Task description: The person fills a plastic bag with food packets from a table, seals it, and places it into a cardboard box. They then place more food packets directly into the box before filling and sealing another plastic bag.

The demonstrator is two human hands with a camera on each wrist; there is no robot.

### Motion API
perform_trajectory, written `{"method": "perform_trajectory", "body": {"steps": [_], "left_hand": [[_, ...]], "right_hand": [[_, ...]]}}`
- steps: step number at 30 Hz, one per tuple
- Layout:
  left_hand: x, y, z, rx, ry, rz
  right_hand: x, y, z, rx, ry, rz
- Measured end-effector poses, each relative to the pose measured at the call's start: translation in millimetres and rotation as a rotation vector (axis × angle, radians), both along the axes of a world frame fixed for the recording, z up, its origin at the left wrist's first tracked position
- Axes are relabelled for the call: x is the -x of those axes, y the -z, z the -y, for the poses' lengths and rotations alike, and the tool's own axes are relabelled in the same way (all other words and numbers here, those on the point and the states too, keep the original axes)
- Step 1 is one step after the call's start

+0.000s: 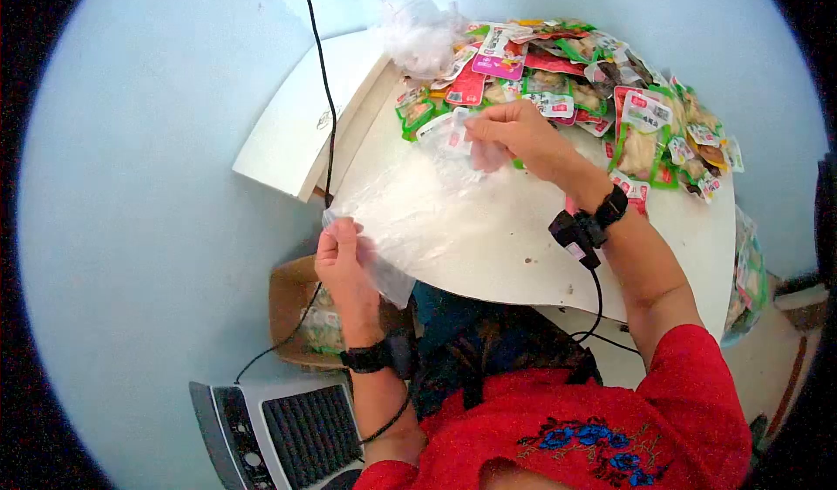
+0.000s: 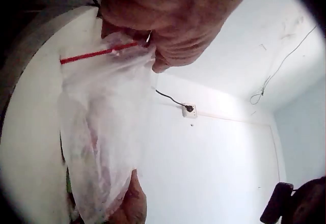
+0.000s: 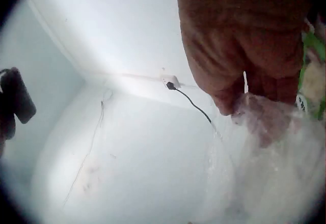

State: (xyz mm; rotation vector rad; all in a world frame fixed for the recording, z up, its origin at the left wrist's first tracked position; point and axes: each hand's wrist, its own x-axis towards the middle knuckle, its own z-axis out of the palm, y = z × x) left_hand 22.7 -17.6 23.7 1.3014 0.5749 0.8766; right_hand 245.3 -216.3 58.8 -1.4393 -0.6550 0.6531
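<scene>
A clear plastic bag (image 1: 410, 215) is stretched between both hands above the white table. My left hand (image 1: 344, 268) pinches one end, close to the table's left edge. At the other end, nearer the heap of food packets, my right hand (image 1: 527, 141) pinches the film between thumb and fingers. The left wrist view shows the bag (image 2: 104, 107) hanging from the left hand (image 2: 168, 18), with a red strip (image 2: 91, 56) along its upper edge. Crumpled film (image 3: 270, 127) bunches below the right hand (image 3: 244, 40) in the right wrist view.
Sealed food packets (image 1: 641, 137) lie heaped across the far side of the table (image 1: 514, 255). A bunched white plastic bag (image 1: 423, 37) sits at the back. A black cable (image 1: 325, 80) runs down past the left edge. Below stand a cardboard box (image 1: 292, 302) and a grey-white appliance (image 1: 305, 433).
</scene>
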Motion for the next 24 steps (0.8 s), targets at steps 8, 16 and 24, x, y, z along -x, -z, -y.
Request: {"method": "perform_trajectory", "body": {"steps": [8, 16, 24], "left_hand": [[8.1, 10.5, 9.9, 0.282, 0.353, 0.066], [16.2, -0.7, 5.5, 0.003, 0.064, 0.033], [33.1, -113.0, 48.4, -0.909, -0.316, 0.07]], "right_hand": [[-0.8, 10.1, -8.2, -0.219, 0.255, -0.204], [-6.1, 20.8, -9.2, -0.237, 0.115, -0.232], [9.6, 9.9, -15.5, -0.095, 0.246, -0.085]]}}
